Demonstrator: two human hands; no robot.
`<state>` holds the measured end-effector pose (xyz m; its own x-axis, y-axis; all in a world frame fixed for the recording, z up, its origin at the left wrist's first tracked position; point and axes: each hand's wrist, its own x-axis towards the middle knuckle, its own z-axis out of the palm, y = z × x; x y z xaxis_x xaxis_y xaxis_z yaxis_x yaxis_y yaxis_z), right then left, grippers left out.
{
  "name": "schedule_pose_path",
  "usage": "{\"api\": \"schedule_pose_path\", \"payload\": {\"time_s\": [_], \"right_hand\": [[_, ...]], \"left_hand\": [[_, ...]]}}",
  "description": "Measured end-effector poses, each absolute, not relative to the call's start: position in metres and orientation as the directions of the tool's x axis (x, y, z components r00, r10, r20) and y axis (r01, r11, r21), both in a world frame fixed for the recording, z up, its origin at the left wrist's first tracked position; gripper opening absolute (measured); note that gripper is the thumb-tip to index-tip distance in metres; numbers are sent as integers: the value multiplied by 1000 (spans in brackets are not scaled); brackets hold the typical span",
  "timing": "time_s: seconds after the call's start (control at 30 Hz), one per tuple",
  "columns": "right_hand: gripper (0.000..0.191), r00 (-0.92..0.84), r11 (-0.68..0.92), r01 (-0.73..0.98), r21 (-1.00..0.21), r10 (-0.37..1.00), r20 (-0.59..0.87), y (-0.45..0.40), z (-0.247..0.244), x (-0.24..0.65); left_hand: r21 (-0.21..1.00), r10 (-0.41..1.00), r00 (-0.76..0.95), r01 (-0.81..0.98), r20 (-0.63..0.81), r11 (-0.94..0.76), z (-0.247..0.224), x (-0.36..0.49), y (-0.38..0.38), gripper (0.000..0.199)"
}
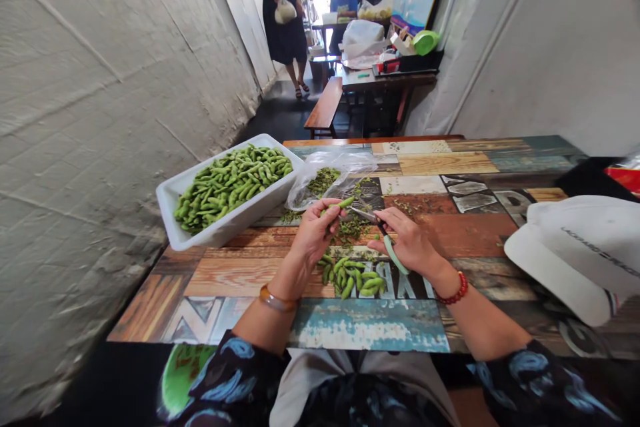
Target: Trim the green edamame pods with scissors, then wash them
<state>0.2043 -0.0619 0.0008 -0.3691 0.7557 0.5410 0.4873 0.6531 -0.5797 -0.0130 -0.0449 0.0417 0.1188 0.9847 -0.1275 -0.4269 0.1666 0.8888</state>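
Between the thumb and fingers of my left hand (316,230) is a green edamame pod (347,202), its tip pointing right. My right hand (407,240) is closed around the pale green handles of a pair of scissors (364,213), whose blades reach toward the pod. Below my hands lies a small pile of edamame pods (347,279) on the table. Green trimmings (351,230) are scattered under the blades. To the left, a white plastic tub (240,213) is heaped with edamame pods (233,180). Behind my left hand, a clear plastic bag (300,192) holds more trimmings.
A white cap (585,247) rests on the table's right side. Under the table's left edge is a green container (183,373). Beyond stand a wooden bench (325,103) and a cluttered second table (390,79). One person (277,7) stands holding a bag; another (344,3) sits farther back.
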Motion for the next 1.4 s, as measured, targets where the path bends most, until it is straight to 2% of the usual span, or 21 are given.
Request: {"api": "schedule_pose_path", "payload": {"time_s": [0.37,0.6,0.87,1.17,1.4], "right_hand": [[48,-348,625,493,-605,779,521,-62,2,203],[42,-351,642,518,-566,762,544,-62,2,202],[36,-377,666,518,-537,741,555,-61,-3,205],[34,-313,633,586,-506,753,579,-55,-12,209],[36,-302,625,611,-486,752,586,-53,-18,213]], "left_hand": [[943,977,179,-288,-116,164,34,-3,-51,36],[959,979,174,-241,-111,152,29,-3,-51,35],[930,969,207,-311,-136,197,34,-5,-51,34],[831,964,218,-500,-153,244,36,-15,-42,31],[897,985,84,-407,-154,175,61,-30,-40,39]]}}
